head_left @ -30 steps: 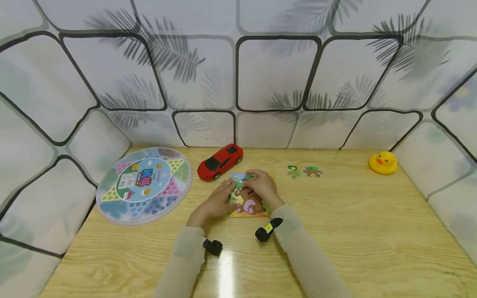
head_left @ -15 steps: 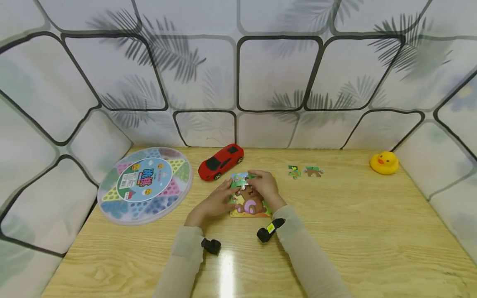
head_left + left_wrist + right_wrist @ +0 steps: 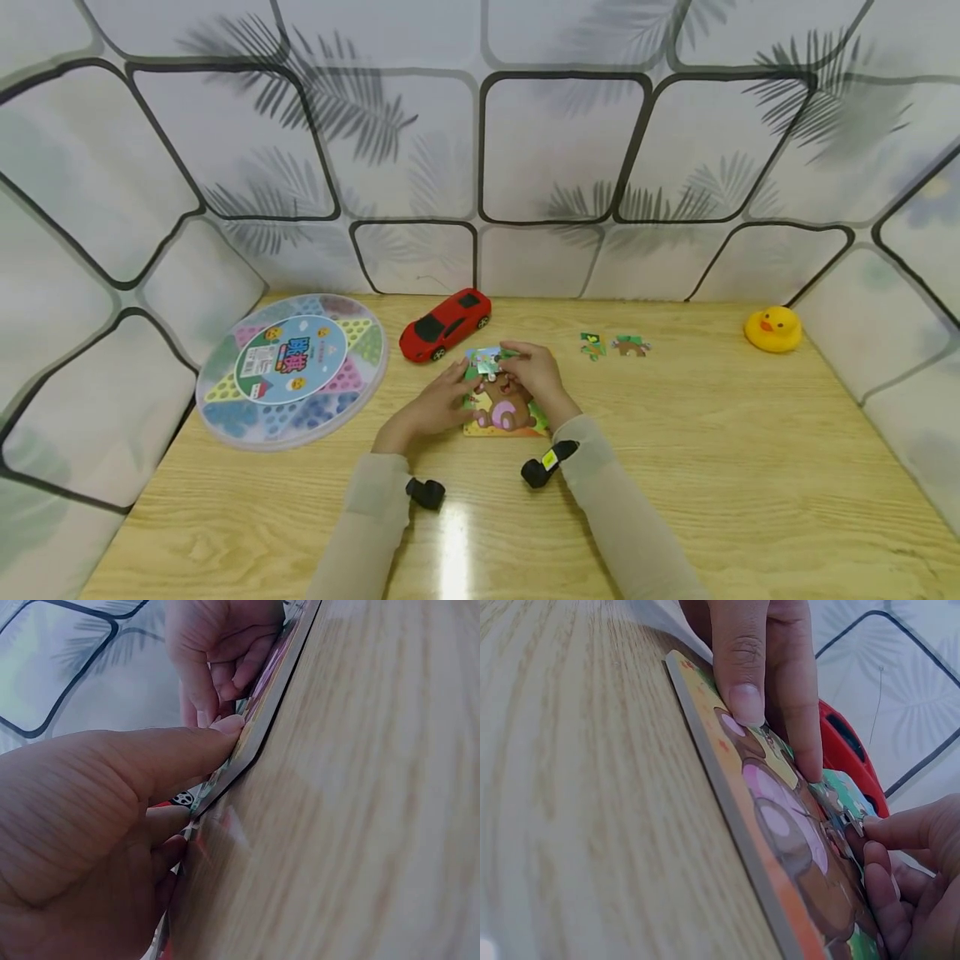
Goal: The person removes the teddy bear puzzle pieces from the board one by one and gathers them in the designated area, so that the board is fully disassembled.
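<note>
A jigsaw puzzle (image 3: 504, 414) with a brown bear picture lies flat on the table. My left hand (image 3: 429, 406) rests at its left side, with the thumb on the picture and the other fingers along the upper left part. Over the top of the puzzle, my right hand (image 3: 540, 379) pinches a puzzle piece (image 3: 853, 823) between thumb and fingers. That piece is tilted at the bear's head, partly covered by the fingertips. Two loose puzzle pieces, one greenish (image 3: 592, 347) and one brown and green (image 3: 632, 346), lie to the right of the puzzle.
A red toy car (image 3: 446, 325) stands just behind the left hand. At the left lies a round Chinese checkers box (image 3: 292, 367). A yellow rubber duck (image 3: 773, 328) sits at the far right, by the patterned fabric wall (image 3: 562, 150).
The right hand has shifted slightly, and more of the puzzle piece at the top shows beside its fingers. The left hand stays nearly where it was.
</note>
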`<act>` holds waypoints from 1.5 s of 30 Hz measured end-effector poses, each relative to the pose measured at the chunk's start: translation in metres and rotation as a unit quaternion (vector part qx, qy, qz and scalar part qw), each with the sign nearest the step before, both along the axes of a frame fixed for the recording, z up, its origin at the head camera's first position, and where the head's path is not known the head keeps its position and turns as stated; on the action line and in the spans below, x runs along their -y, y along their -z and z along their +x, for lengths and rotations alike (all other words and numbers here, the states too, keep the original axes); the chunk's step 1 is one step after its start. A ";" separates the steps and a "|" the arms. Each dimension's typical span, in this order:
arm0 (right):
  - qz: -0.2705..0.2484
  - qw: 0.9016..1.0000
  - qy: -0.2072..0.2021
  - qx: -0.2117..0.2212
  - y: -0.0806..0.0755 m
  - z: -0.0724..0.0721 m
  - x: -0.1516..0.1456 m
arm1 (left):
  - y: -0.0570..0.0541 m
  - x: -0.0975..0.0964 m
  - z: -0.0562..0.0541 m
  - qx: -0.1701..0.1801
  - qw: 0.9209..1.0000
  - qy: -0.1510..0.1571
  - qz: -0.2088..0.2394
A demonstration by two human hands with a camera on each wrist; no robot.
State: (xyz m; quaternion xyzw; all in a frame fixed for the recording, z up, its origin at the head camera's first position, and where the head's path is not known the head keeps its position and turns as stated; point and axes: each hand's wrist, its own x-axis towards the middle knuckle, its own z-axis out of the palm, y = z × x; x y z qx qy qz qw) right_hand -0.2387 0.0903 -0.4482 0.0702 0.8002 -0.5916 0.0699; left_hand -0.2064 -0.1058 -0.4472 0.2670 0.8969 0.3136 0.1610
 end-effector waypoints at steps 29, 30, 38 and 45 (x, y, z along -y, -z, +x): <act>-0.069 0.997 0.020 -0.026 0.002 0.002 -0.004 | -0.001 0.000 0.002 0.000 1.000 -0.004 0.019; -0.076 0.997 0.018 -0.025 0.001 0.002 -0.005 | -0.001 0.000 0.002 0.000 1.000 -0.003 0.019; -0.114 0.993 0.017 0.021 -0.003 0.003 -0.026 | 0.001 -0.001 0.003 -0.002 1.000 0.000 0.012; -0.116 0.993 0.007 -0.006 -0.006 0.001 -0.062 | 0.003 0.000 0.001 0.000 1.000 0.000 0.010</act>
